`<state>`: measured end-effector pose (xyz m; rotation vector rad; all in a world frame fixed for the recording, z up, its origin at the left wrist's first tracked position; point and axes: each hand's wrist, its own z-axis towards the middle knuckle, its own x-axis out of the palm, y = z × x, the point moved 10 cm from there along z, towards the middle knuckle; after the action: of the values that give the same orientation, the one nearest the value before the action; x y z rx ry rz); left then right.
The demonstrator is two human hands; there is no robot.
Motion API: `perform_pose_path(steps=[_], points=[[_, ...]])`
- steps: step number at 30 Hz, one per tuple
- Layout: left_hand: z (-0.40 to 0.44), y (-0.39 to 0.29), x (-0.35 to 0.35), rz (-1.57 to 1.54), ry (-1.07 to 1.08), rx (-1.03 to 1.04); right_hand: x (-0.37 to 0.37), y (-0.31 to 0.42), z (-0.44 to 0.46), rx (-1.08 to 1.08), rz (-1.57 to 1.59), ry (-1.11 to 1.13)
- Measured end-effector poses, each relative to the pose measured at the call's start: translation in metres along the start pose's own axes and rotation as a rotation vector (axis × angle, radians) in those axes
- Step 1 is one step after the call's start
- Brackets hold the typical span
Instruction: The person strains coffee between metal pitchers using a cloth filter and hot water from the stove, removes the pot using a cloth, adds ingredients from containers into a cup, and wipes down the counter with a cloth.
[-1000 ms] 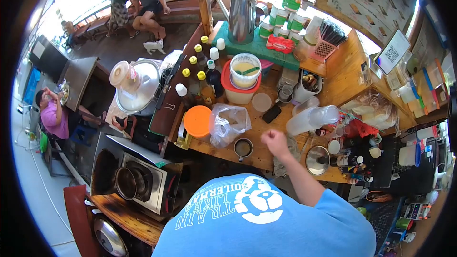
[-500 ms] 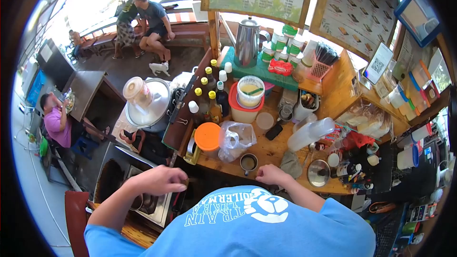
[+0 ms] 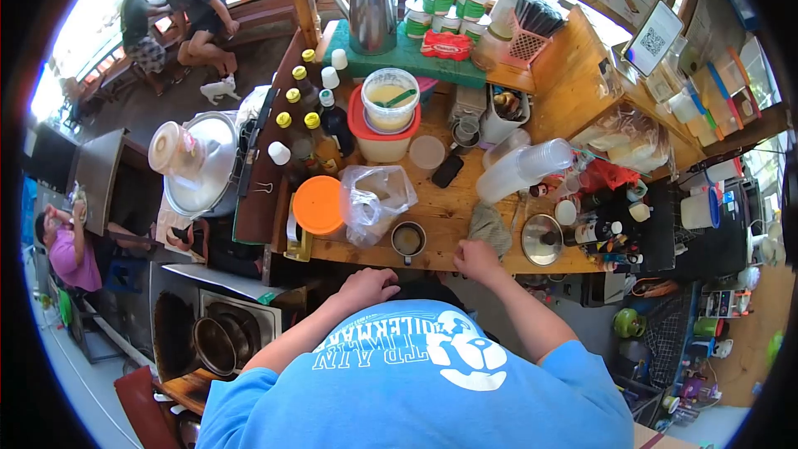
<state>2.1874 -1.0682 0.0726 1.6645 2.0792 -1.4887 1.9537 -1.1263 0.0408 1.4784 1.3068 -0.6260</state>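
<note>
Before my body at the counter's front edge, my left hand [image 3: 368, 289] hangs with loosely bent fingers and nothing visible in it. My right hand [image 3: 480, 263] is closed at the edge, just below a crumpled grey-green cloth [image 3: 489, 231]; its fingertips are hidden, so I cannot tell whether it grips anything. Between and beyond both hands stands a metal mug [image 3: 408, 241] with brownish liquid. Left of the mug are a clear plastic bag [image 3: 376, 204] and a tub with an orange lid [image 3: 318, 205]. To the right lies a round glass lid [image 3: 543, 241] with a dark knob.
Bottles [image 3: 312, 129] with yellow and white caps line the left side. A white bucket [image 3: 391, 100] sits on a red-lidded tub. Stacked plastic cups [image 3: 525, 170] lean right of centre. Pans [image 3: 220, 341] rest on a stove at lower left. People sit farther back.
My left hand has come rightward, from over the stove to in front of my chest. My right hand has moved up close to the cloth. The view has shifted, showing more floor at right.
</note>
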Motion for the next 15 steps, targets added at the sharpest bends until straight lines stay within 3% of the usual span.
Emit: perform_pose_path(steps=[7, 9, 12, 15], points=[[0.007, 0.006, -0.012, -0.043, 0.094, 0.017, -0.017, 0.004, 0.093, -0.060, -0.089, -0.126], [0.006, 0.006, -0.010, -0.013, 0.107, 0.017, -0.031, 0.023, 0.111, -0.189, -0.165, -0.369], [-0.001, 0.006, -0.006, -0.002, 0.089, 0.033, -0.008, 0.024, 0.135, -0.193, -0.357, -0.392], [-0.013, 0.013, -0.003, -0.089, 0.061, 0.040, 0.000, 0.015, 0.144, -0.117, -0.285, -0.329]])
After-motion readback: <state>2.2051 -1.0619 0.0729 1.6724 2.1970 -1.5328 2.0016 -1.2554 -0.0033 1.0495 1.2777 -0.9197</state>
